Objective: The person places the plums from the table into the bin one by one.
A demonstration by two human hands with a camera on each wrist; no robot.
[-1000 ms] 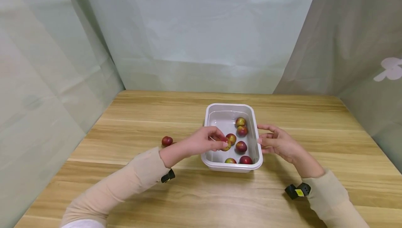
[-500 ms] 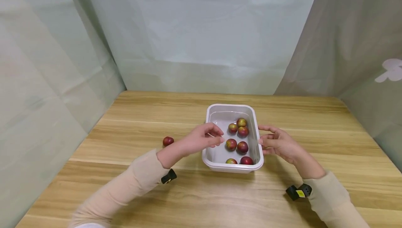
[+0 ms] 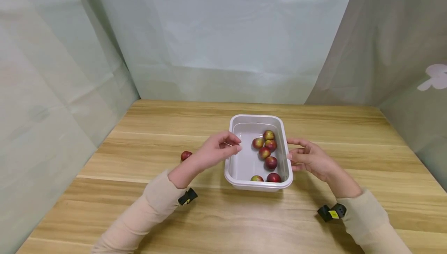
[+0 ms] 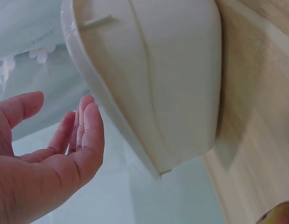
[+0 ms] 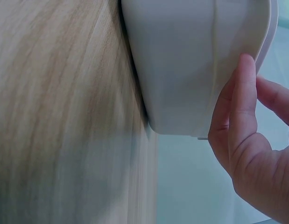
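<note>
— Where do the hands stand?
— The left hand point(image 3: 218, 149) hovers empty at the white tub's point(image 3: 258, 120) left rim, fingers loosely curled. The right hand point(image 3: 309, 159) rests relaxed fingertips on the right wall, steadying it, it seems.
— And the fruit?
— Six lie in the tub; a stray plum point(image 3: 186, 155) sits on the counter point(image 3: 139, 141), left. Best keep the tub braced and lift fruit gently.

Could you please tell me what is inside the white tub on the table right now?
The white tub holds six small red-and-green fruits: four clustered toward the far right, two against the near wall. Its bare floor shows on the left. The near wall hides the base of the two nearest fruits.
</note>
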